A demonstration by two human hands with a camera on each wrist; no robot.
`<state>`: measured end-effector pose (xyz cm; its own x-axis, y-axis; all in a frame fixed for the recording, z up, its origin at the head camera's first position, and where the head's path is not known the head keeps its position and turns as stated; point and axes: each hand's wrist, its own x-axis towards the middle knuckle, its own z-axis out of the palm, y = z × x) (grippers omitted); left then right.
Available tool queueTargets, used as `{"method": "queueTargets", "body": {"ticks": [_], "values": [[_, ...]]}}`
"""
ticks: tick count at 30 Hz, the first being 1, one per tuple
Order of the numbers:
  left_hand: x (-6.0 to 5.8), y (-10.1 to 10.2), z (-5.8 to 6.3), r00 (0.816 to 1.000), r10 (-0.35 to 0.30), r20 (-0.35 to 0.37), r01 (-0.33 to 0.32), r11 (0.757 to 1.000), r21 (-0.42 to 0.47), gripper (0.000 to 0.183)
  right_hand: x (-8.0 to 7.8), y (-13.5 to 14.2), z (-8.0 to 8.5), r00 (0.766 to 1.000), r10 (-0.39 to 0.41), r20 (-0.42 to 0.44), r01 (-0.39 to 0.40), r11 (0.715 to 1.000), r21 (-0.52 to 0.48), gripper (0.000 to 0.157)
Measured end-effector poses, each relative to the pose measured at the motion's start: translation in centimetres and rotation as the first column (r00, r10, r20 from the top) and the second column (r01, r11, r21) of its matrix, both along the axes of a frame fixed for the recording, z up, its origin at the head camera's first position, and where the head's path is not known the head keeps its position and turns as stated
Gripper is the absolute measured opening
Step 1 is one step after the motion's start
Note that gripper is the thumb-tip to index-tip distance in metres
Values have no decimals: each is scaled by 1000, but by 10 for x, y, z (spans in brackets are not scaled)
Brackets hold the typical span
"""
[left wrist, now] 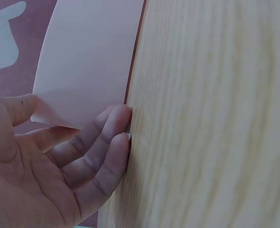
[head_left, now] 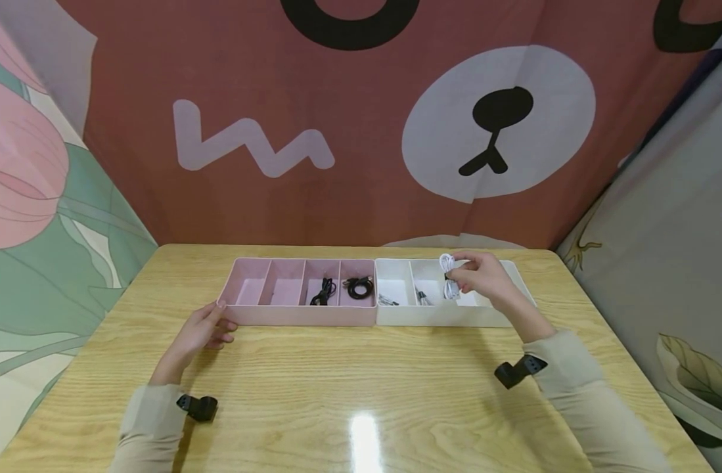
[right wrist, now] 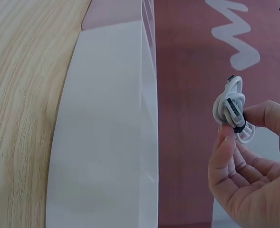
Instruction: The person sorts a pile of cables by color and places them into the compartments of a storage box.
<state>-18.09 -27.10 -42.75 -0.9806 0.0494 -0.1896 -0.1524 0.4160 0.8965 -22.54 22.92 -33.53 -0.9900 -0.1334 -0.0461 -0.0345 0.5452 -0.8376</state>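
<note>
My right hand pinches a coiled white USB cable between thumb and fingers, holding it above the white divided box. A dark tie wraps the coil, and its USB plug shows in the right wrist view. At the front left corner of the pink divided box, my left hand grips the end, thumb at the rim and fingers lower down. Black cables lie in the pink box's two right compartments. Small white-and-metal items sit in the white box's left compartments; their kind is unclear.
Both boxes stand end to end near the back of a wooden table. Behind them hangs a reddish-brown printed cloth. A patterned curtain borders the right side, and a floral one the left.
</note>
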Motion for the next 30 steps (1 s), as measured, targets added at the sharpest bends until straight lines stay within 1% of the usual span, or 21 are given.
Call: {"method": "queueTargets", "body": {"ticks": [4, 9, 15, 21, 25, 30], "values": [[0, 0, 0, 1000, -3, 0, 3, 1000, -2, 63, 0, 10, -1, 1000, -6, -10, 6, 1000, 4, 45], [0, 0, -1, 1000, -12, -13, 12, 1000, -15, 62, 0, 20, -3, 1000, -12, -6, 12, 1000, -18, 47], [2, -1, 0, 1000, -14, -20, 14, 1000, -20, 62, -5, 28, -11, 1000, -23, 19, 24, 999, -34, 49], [2, -2, 0, 1000, -11, -14, 11, 1000, -20, 62, -12, 33, -18, 996, -62, 60, 65, 996, -55, 49], [2, -2, -1, 1000, -13, -17, 12, 1000, -21, 63, -15, 37, -25, 994, -80, 75, 82, 997, -13, 48], [2, -1, -1, 1000, -16, -20, 16, 1000, -19, 63, -16, 42, -32, 995, -88, 45, 86, 995, 43, 46]]}}
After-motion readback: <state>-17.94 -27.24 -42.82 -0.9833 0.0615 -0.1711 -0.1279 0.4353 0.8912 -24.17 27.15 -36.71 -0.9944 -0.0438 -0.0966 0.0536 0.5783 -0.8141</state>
